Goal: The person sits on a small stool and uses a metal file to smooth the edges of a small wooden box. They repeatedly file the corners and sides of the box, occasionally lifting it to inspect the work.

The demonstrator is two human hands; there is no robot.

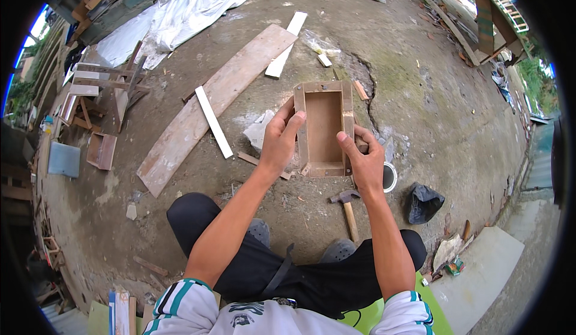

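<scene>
Bare concrete yard floor [420,95] below: left hand [279,140] and right hand [363,161], fingers clasped on each side, hold up a shallow rectangular wooden box frame [324,128]; inspecting it seemingly, steady grip needed.

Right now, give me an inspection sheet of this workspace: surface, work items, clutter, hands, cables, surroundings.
Surface: bare concrete ground, cracked, dusty.
Job's things: open wooden box frame, held up between both hands; hammer lying on the ground below it.
Clutter: long plank, white slat, small white container, black bag, wood offcuts.
Hands: left hand grips the frame's left side; right hand grips its right side.
Cables: nothing seen.
Surroundings: white tarp, wooden stool frames at left, timber structure at upper right.
</scene>
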